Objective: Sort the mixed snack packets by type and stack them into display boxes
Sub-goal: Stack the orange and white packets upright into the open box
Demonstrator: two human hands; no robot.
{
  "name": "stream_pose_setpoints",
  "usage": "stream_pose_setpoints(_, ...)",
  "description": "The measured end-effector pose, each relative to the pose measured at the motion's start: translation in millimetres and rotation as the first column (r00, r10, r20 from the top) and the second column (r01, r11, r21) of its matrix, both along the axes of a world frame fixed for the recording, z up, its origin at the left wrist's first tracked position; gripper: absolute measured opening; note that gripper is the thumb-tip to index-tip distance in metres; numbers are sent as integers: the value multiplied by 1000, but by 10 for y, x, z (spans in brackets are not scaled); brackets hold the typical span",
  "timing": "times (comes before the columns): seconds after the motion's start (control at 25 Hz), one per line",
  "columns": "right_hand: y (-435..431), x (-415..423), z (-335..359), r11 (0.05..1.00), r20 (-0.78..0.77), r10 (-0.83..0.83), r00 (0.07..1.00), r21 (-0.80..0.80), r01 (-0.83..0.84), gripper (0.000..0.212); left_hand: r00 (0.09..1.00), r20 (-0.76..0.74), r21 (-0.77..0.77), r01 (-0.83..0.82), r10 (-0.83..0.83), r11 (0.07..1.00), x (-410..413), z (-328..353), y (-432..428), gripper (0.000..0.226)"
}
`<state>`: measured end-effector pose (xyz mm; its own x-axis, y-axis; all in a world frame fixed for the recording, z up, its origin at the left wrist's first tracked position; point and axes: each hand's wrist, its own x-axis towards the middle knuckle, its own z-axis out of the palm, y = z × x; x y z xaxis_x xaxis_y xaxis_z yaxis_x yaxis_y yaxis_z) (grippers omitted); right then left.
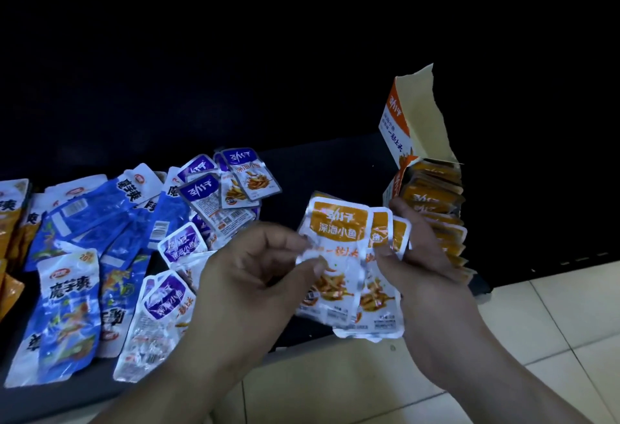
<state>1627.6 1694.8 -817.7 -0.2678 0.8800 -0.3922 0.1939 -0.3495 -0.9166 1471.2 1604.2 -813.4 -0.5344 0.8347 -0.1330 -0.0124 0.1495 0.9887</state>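
Left hand [248, 272] fingers pinching the fanned orange packets [339, 232], right hand [426, 256] fingers gripping the same fan, open display box [396, 121] behind, purple packets [201, 190], blue packets [70, 306] at left

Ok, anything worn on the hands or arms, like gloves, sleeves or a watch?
Nothing visible. The left hand and right hand are ungloved, and both forearms are bare down to the frame edge: no sleeves, watch or bands. Rings: too dim to tell.

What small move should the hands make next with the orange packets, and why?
Probably the left hand should push the fanned orange packets square against the right hand; the open box beside it already holds that orange type.
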Motion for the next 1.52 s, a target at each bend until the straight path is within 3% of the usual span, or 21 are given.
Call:
stream_pose_setpoints(0.16, -91, -76, 27, 999, -68, -48, 997, -27, 46, 40, 998, 65, -106, 10, -3, 994, 9, -44, 92, 59)
stream_pose_setpoints(0.28, -178, -93, 29, 999, -83, 44, 996, 22, -42, 63, 999, 46, -88, 32, -28, 996, 140, -107, 70, 54)
stream_pose_setpoints(0.48, -186, -5, 17, 986, 62, 1, 998, 164, -12, 53, 988, -37, -78, 148, -151, 986, 330, -299, -7, 37)
stream_pose_setpoints(0.56, -74, 93, 114, 958, 86, -65, 994, 285, 38, 60, 964, -190, -163, 157, -187, 974, 233, -491, -1, 34)
stream_pose_setpoints(0.72, 96, 224, 219, 927, 70, -50, 996, 375, 20, 75, 833, -490, -347, 83, -256, 934, 83, -795, 328, 41)
stream_pose_setpoints(0.84, 67, 275, 141, 943, 54, -15, 998, 333, -4, 72, 674, -570, -543, 119, -469, 831, 312, -818, 668, 72)
stream_pose_setpoints(0.92, 60, 324, 102, 945, 38, -14, 999, 327, 0, 67, 567, -602, -617, 117, -562, 778, 485, -845, 758, 71)
stream_pose_setpoints(0.96, 69, 361, 94, 942, 34, -18, 999, 334, 6, 64, 554, -605, -626, 114, -572, 772, 541, -890, 775, 63)
stream_pose_setpoints(1.0, 82, 395, 88, 941, 32, -27, 999, 338, 15, 60, 587, -588, -619, 117, -557, 777, 563, -918, 782, 58)
stream_pose_setpoints(1.12, 95, 467, 87, 955, 9, -62, 998, 291, 57, 52, 842, -359, -484, 201, -402, 852, 514, -885, 736, 41)
stream_pose_setpoints(1.24, 96, 489, 85, 964, -11, -60, 998, 259, 61, 50, 949, -218, -350, 141, -226, 926, 314, -750, 766, 9)
stream_pose_setpoints(1.32, 87, 478, 96, 964, -15, -71, 997, 255, 73, 50, 943, -305, -351, 19, -133, 936, 114, -748, 866, 14)
stream_pose_setpoints(1.4, 84, 450, 113, 965, -25, -78, 997, 250, 82, 50, 889, -413, -479, -26, -199, 877, -52, -849, 959, 17)
stream_pose_setpoints(1.52, 80, 430, 124, 959, -31, -94, 995, 267, 99, 48, 826, -495, -570, -75, -269, 818, -34, -1036, 1013, 60)
